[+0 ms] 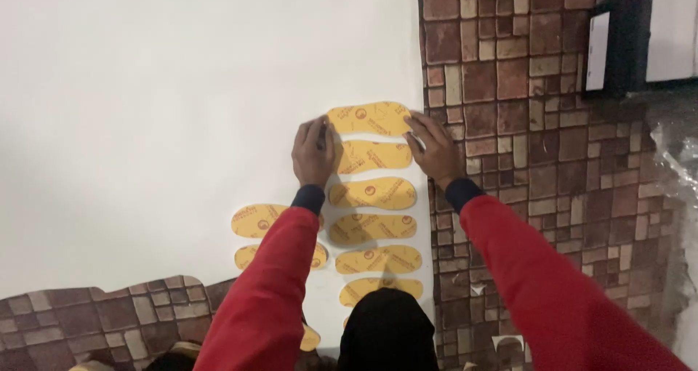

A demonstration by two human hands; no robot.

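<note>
I see both hands pressed on the top insole (368,118), the yellow one at the head of a column running along the right edge of the white sheet (160,87). My left hand (313,151) lies flat on its left end, fingers curled around a dark pen (321,137). My right hand (435,150) rests with fingers spread and nearly straight on its right end, gripping nothing, just beside the sheet's edge where the brick-pattern floor (552,182) begins. Below, more insoles (372,194) lie in the same column, touching or nearly so. Two others (254,220) sit left of the column, partly under my left sleeve (269,284).
</note>
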